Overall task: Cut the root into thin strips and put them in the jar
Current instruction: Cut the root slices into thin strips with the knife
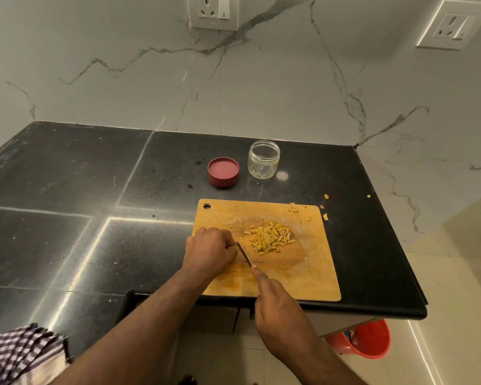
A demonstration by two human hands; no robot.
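1. Nearest the lens: right hand [272, 298] gripping a knife [244, 254] by a handle hidden in the fist, index finger lying straight along the spine; blade running up and to the left, away from the body, tip ending beside the left knuckles.
2. Left hand [210, 252] resting knuckles-up on the left part of the cutting board [303, 282], fingers curled under and seemingly pinning a remaining piece of root; the piece itself hidden, so hold inferred, not seen.
3. Strips [270, 237] lying heaped at mid-board, just right of the blade and well clear of the left hand; long axes mostly running diagonally, too many for counting.
4. Jar [263, 159] standing upright and open on the tabletop [95, 190], beyond the far edge of the board; looking empty apart from a yellow fleck on the glass. Lid [223, 172] lying inner side up just left of it, apart.
5. Key relation: heap sitting between hands and jar, jar lying straight beyond it; right hand nearer the heap but occupied by the knife.
6. Counts: one jar, one lid, one board, one knife, one heap; a few stray scraps [325, 216] at and past the board's far right corner.
7. Judging: cutting nearly done, transfer not yet begun.
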